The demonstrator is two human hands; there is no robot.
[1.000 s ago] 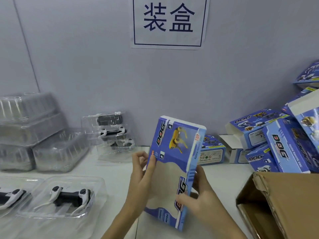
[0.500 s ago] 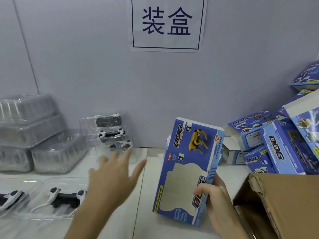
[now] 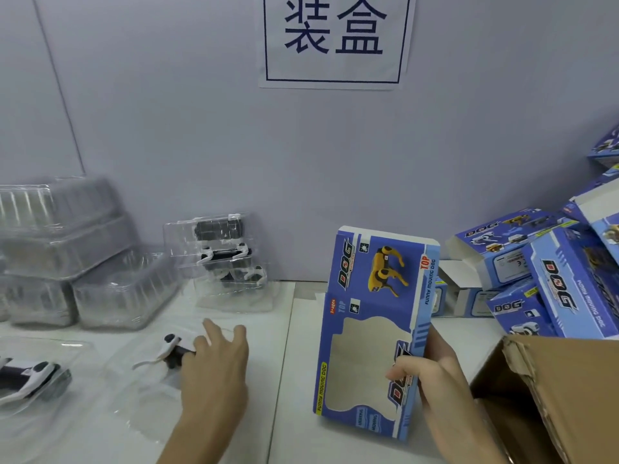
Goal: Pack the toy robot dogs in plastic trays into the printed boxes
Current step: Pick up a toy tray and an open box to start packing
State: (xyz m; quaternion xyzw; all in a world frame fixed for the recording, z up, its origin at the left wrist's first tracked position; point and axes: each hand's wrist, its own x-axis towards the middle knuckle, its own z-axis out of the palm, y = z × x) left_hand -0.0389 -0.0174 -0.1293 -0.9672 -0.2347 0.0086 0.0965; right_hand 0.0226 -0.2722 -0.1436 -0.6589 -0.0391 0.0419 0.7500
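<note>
- One printed box (image 3: 375, 333) stands upright at the 5 o'clock part of the view, its window facing the camera and its lower edge near the white table (image 3: 288, 380).
- The right hand (image 3: 435, 390) grips this box at its right edge, thumb across the front, fingers behind.
- The left hand (image 3: 214, 366) lies at 7 o'clock with fingers spread wide and nearly straight over one clear tray (image 3: 147, 380); a black and white toy dog (image 3: 170, 351) lies in it.
- A second tray with a dog (image 3: 30, 376) sits at 8 o'clock.
- Three more dog trays (image 3: 224, 256) are stacked at 10 o'clock by the wall.
- Four stacks of empty trays (image 3: 67, 252), blurred, stand at 9 o'clock.
- At least six more printed boxes (image 3: 549, 279) are piled at 3 o'clock.
- One brown carton (image 3: 556, 390) stands at 4 o'clock.
- One paper sign (image 3: 335, 38) hangs at 12 o'clock.
</note>
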